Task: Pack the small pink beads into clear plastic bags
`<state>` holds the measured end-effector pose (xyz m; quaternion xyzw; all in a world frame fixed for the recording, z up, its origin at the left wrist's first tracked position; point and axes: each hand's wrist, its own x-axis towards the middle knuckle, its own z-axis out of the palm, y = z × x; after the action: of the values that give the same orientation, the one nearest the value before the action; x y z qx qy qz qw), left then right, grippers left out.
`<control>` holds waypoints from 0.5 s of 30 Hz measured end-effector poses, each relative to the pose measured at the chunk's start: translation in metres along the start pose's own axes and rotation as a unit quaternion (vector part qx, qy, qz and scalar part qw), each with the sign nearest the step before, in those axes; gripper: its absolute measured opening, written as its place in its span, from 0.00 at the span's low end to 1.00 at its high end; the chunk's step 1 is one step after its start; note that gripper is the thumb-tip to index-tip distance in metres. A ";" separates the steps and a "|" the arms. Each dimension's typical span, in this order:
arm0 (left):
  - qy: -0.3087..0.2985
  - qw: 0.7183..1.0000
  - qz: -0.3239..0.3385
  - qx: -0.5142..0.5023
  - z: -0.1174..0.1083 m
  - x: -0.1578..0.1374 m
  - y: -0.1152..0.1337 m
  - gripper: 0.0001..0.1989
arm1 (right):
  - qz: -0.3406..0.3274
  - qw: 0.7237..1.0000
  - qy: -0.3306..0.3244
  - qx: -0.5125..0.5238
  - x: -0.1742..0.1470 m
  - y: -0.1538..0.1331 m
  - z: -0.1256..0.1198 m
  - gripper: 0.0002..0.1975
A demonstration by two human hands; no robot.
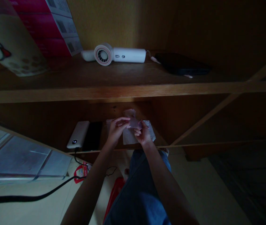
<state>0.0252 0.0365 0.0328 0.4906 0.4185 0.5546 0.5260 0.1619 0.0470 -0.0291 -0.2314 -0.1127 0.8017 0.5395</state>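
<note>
On the lower shelf, both of my hands meet over a small, thin, pale pinkish piece (135, 123) that looks like film or a packet; the dim light hides its exact kind. My left hand (117, 127) pinches its left end between thumb and fingers. At the right end, my right hand (144, 133) is closed around the edge. Beneath them lies a whitish sheet or bag (128, 137), partly covered by the hands. A pale patterned packet (151, 129) rests just right of my right hand. Another crumpled light piece (130, 112) is behind them.
Left on this shelf are a white power bank (78, 134) with a cable and a dark flat object (92, 136). The upper shelf (123, 92) overhangs, bearing a white handheld fan (128, 55), a black case-like object (182, 64), a cup (13, 47) and pink boxes (46, 28).
</note>
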 end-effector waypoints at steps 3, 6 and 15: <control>0.027 0.999 0.004 -0.026 -0.001 0.000 -0.001 0.10 | -0.036 0.998 0.040 -0.011 0.000 -0.002 0.003 0.15; 0.053 0.998 0.019 -0.035 -0.010 0.000 -0.005 0.13 | -0.117 0.983 0.111 -0.093 0.001 -0.007 0.002 0.15; 0.180 0.973 0.125 0.077 -0.048 -0.009 -0.028 0.16 | -0.314 0.627 0.277 -0.657 0.004 -0.017 -0.010 0.22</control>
<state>-0.0172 0.0324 -0.0037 0.4703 0.4832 0.6612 0.3289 0.1791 0.0567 -0.0317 -0.6859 -0.5204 0.1952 0.4697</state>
